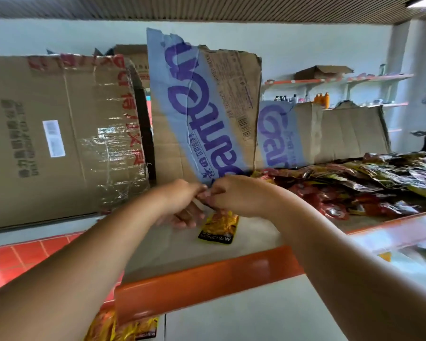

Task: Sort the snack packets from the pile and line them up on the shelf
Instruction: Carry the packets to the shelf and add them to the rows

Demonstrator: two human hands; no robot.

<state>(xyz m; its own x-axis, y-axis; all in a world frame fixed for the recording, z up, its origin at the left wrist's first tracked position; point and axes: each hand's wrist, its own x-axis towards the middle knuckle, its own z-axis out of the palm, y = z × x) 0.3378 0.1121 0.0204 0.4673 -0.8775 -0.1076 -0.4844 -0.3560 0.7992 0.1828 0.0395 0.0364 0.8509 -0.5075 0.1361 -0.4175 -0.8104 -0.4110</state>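
Note:
A yellow and black snack packet [219,227] hangs just above the pale shelf board [187,252]. My right hand [241,195] pinches its top edge from above. My left hand [182,205] meets it at the same spot, thumb and fingers touching the packet's top, lower fingers spread under it. A pile of red, yellow and dark snack packets [359,185] lies on the shelf to the right. The packet's upper part is hidden by my hands.
Cardboard sheets [207,114] with blue print stand upright at the back of the shelf. A large taped carton [59,139] stands at the left. The shelf has an orange front lip [202,284]. More yellow packets [123,328] lie on the level below.

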